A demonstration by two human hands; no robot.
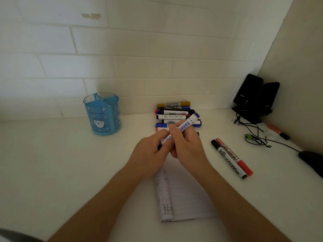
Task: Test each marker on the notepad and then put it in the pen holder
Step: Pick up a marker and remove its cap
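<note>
Marker, white barrel with a blue end, is held above the notepad in both hands, tilted up to the right. The left hand curls round its lower end and hides it. The right hand pinches the barrel at mid-length. I cannot tell whether the cap is on. A blue barcode shows on the barrel; I cannot read the small print beside it.

The notepad lies on the table, its far edge covered by the hands. Behind them a pile of markers sits by the wall, its near row partly hidden. The pen holder, blue with a cartoon figure, stands well to the left, and its lettering is too small to read.

To the right a black marker and a red marker lie touching. The red one's label appears to read "WhiteBoard". A dark object is cut off at the right edge.
</note>
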